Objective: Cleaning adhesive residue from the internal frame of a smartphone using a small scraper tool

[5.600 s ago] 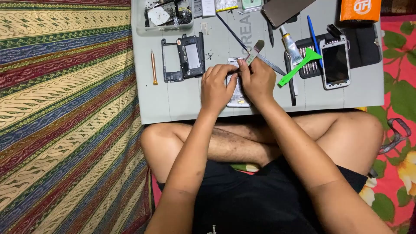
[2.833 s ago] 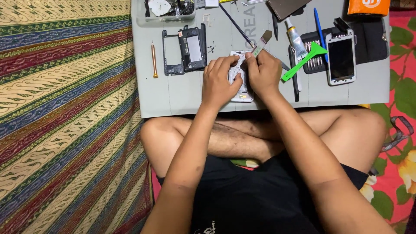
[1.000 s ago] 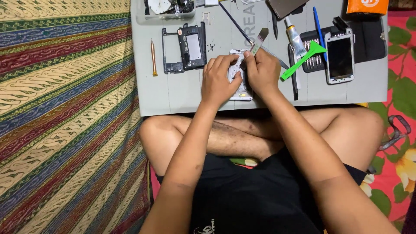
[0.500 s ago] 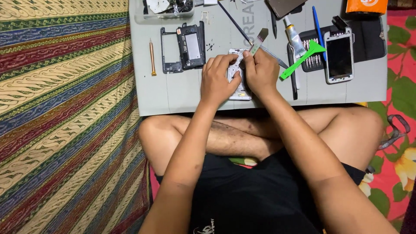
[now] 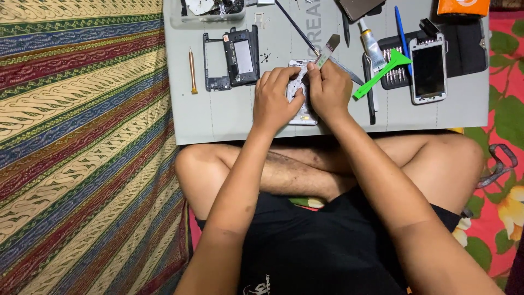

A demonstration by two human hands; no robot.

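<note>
On the grey surface (image 5: 218,117) before our crossed legs, we are working a white phone frame (image 5: 303,112) with both hands. Our left hand (image 5: 275,104) is curling its grip shut over the frame, fingers pressing it flat, wrist bent forward. Our right hand (image 5: 329,93) is pinching a flat metal pry tool (image 5: 327,50) tight between thumb and fingers, blade angling up and away. Around them we are counting one dark phone housing (image 5: 240,55), one white phone with a dark screen (image 5: 428,70), one green plastic pry tool (image 5: 382,74), one small orange-handled screwdriver (image 5: 192,70) and one blue pen (image 5: 402,38).
</note>
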